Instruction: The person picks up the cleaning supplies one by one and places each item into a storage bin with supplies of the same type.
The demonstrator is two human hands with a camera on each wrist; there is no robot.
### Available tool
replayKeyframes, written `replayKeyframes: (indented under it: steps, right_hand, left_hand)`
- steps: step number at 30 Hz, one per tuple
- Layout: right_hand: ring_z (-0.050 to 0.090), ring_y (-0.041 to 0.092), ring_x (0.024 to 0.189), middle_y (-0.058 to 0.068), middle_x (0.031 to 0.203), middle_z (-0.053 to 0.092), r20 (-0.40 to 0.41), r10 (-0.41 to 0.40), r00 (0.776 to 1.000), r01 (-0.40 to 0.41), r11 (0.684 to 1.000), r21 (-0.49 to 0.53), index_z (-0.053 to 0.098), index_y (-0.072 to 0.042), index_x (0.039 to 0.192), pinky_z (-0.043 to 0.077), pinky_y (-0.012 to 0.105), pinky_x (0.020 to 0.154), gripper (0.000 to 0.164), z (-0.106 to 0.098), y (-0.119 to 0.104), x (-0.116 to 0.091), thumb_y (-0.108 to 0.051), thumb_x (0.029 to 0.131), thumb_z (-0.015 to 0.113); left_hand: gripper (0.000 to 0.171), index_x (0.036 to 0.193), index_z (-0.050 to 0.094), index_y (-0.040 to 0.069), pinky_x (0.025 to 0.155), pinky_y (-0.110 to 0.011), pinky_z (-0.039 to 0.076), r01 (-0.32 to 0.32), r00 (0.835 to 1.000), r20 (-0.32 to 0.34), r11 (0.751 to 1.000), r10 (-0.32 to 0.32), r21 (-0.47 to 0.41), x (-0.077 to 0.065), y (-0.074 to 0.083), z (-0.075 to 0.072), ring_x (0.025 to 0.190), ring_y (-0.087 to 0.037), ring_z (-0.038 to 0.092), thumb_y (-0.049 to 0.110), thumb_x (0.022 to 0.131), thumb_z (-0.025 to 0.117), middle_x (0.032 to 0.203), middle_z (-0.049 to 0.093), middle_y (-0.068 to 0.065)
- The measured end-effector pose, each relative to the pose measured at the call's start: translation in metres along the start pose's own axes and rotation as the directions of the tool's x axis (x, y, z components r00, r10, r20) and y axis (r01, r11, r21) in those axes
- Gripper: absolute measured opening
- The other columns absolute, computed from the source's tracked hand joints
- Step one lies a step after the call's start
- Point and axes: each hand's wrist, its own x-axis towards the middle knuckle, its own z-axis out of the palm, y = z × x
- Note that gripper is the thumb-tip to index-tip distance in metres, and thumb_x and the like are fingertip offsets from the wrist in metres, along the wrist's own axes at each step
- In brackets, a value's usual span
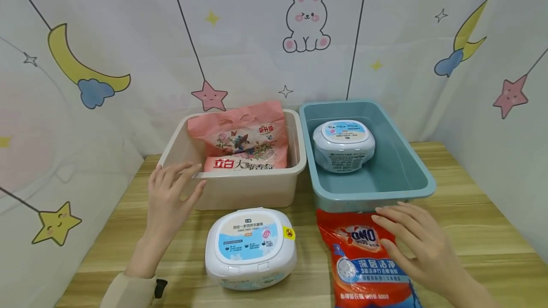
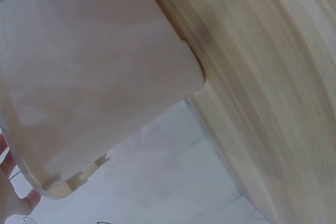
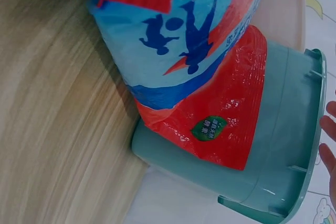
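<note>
My left hand (image 1: 171, 198) is at the near left rim of a cream plastic bin (image 1: 246, 191), its fingers loosely bent and nothing in its grasp. Inside that bin leans a pink bag of laundry powder (image 1: 252, 139). My right hand (image 1: 421, 246) hovers over a red and blue OMO detergent bag (image 1: 364, 260), fingers spread loosely near the front rim of a teal bin (image 1: 368, 197). In the right wrist view the bag's red top (image 3: 226, 108) lies against the teal bin's wall. One white tub of laundry capsules (image 1: 250, 246) stands on the table between my hands.
A second white tub (image 1: 343, 149) sits in the back left part of the teal bin. Both bins stand side by side on the wood-grain table (image 1: 454, 194), close to a white curtain (image 1: 257, 37) printed with stars, moons and a rabbit.
</note>
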Motion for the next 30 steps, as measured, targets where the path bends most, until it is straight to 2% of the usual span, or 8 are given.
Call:
replayKeyframes:
  steps: [13,25,30]
  right_hand:
    - [0.054,0.015,0.112,0.009,0.109,0.07,0.041,0.001,0.999,0.0,1.0,-0.015,0.071,-0.006,0.109,0.025,0.015,0.114,0.048,0.002,0.002,-0.009,-0.045,0.099,0.045]
    - [0.054,0.015,0.111,0.008,0.109,0.07,0.062,0.011,0.998,-0.01,1.0,-0.02,0.071,-0.008,0.11,0.025,0.013,0.113,0.049,0.004,0.003,-0.015,-0.047,0.099,0.044]
    - [0.053,0.012,0.112,0.005,0.113,0.069,0.147,0.059,0.987,-0.056,0.998,-0.028,0.069,-0.012,0.116,0.022,0.009,0.112,0.049,0.001,0.002,-0.018,-0.049,0.098,0.044]
  left_hand:
    - [0.045,0.109,0.07,0.009,0.099,-0.066,0.031,-0.019,0.999,-0.031,1.0,0.019,0.005,-0.003,-0.003,0.003,0.101,-0.037,0.055,0.049,0.094,0.054,0.107,0.065,-0.014]
    - [0.044,0.107,0.07,0.006,0.094,-0.061,0.034,-0.029,0.999,-0.025,1.0,0.03,0.011,-0.005,-0.002,0.003,0.099,-0.037,0.053,0.046,0.095,0.054,0.105,0.064,-0.015]
    - [0.044,0.107,0.071,0.006,0.094,-0.062,0.034,-0.034,0.999,-0.029,0.999,0.034,0.011,-0.004,-0.002,0.003,0.099,-0.037,0.054,0.045,0.096,0.053,0.104,0.064,-0.016]
